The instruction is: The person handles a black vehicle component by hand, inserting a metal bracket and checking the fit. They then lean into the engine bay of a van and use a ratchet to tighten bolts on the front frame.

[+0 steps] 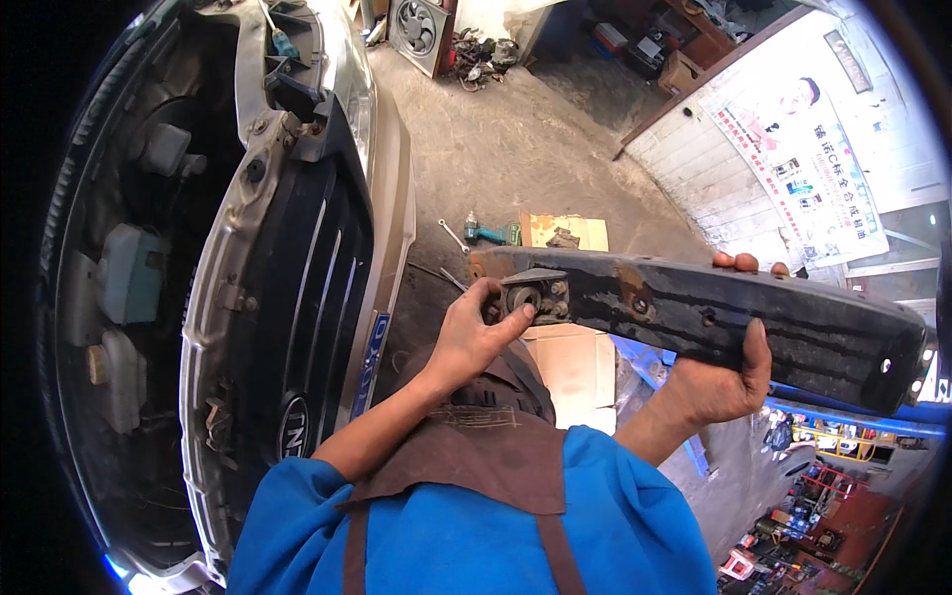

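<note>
A long black metal crossmember point(684, 309) with rust patches and bolt holes is held up in front of me, running from the middle to the right. Around its right part my right hand point(716, 389) is closed, thumb on the near face and fingertips over the top edge. At the left end a bolted bracket carries a round bushing point(523, 297). My left hand point(472, 332) grips there, thumb against the bushing and fingers curled behind, partly hidden.
On my left stands a car with its hood up, its black grille point(307, 297) facing me. A green cordless drill point(493, 233), a wrench point(453, 236) and cardboard point(570, 367) lie on the floor. A blue metal frame point(659, 372), a poster wall point(793, 169) and a fan point(416, 28) stand around.
</note>
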Tool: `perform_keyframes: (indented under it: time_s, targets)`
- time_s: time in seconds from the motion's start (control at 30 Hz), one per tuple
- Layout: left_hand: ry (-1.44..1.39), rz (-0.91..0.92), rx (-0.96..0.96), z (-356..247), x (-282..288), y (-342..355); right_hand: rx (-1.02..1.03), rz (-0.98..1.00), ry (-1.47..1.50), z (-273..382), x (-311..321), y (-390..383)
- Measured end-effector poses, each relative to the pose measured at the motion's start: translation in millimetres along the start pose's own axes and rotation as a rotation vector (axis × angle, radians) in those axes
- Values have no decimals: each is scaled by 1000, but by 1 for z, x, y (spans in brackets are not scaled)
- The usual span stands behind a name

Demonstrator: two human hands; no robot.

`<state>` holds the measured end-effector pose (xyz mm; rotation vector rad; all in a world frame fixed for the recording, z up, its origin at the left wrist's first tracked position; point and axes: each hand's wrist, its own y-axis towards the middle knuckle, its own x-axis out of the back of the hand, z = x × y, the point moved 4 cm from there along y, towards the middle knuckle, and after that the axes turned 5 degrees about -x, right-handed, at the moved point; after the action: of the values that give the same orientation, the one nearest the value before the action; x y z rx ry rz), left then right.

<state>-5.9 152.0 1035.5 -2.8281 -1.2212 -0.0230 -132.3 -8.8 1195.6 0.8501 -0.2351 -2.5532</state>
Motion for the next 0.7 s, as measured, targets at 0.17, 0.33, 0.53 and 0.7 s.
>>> perform_keyframes:
  time_s: [0.17,0.33,0.53,0.7]
  targets:
    - [35,36,-4,13,-4,2,-48,32,-78,-5,-16,-4]
    - [-50,57,182,29,-9,2,-41,111,-86,-17,-14,3]
    - [-207,18,203,33,-12,6,-89,168,-106,-23,-14,23]
    - [-113,-18,280,26,-9,12,-150,247,-14,-27,6,32]
